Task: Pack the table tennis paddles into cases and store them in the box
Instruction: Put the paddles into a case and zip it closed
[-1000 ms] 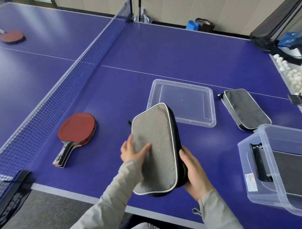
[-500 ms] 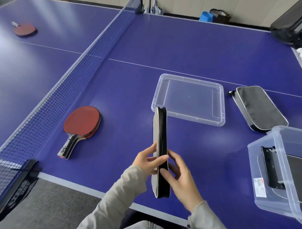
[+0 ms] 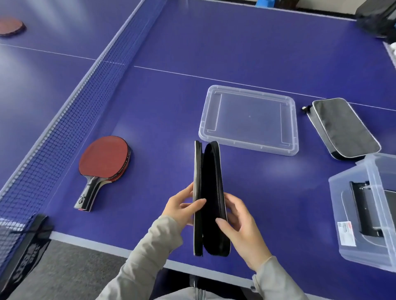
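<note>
Paddle cases, three: held case, upright; flat case, lying on the table; third case, dark, only partly seen through the wall of the box.
Paddles, three: stacked pair beside the net, counted as two by the layered edges and handles; far paddle across the net.
Box, one, clear plastic; lid, one, clear, lying apart from the box.
Net, one; table, one.
Hands, two: left hand; right hand; both grip the held case.
Blue object beyond the far edge, one.
</note>
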Motion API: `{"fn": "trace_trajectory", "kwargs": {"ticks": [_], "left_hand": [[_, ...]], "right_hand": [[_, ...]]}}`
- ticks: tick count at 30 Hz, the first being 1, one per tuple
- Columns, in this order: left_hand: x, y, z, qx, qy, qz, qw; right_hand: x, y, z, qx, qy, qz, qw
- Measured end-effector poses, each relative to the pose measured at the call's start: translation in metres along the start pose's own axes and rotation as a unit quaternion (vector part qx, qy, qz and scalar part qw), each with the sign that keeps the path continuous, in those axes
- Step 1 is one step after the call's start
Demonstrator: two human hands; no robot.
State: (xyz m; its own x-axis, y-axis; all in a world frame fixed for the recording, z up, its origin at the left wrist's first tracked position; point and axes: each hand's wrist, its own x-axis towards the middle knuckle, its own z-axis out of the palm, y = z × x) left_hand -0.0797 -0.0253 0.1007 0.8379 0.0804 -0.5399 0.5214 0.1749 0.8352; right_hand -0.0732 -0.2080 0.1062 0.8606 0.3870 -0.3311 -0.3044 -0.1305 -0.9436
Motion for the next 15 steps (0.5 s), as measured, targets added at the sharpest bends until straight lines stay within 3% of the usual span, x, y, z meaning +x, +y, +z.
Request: {"fn": "trace_trajectory", "kwargs": {"ticks": [4,7,10,15], "left_hand": [[0.015,0.004,-0.055,0.040,0.094,0.026,0.994],[0.033,0.002,-0.113,0.040,0.149,-0.019,0.988],[0.049,-0.015,-0.153,0.009,0.126,-0.073,0.989],[0.071,-0.054,-0.160,0.083,0.140,-0.067,0.984]], "right_hand": [[0.001,0.001,-0.022,-0.014,0.129,0.036,0.991],[0.002,0.008,-0.053,0.014,0.216,0.082,0.973],[0.004,0.032,-0.071,0.049,0.252,0.152,0.954],[0.017,0.078,-0.058,0.011,0.266,0.221,0.938]]}}
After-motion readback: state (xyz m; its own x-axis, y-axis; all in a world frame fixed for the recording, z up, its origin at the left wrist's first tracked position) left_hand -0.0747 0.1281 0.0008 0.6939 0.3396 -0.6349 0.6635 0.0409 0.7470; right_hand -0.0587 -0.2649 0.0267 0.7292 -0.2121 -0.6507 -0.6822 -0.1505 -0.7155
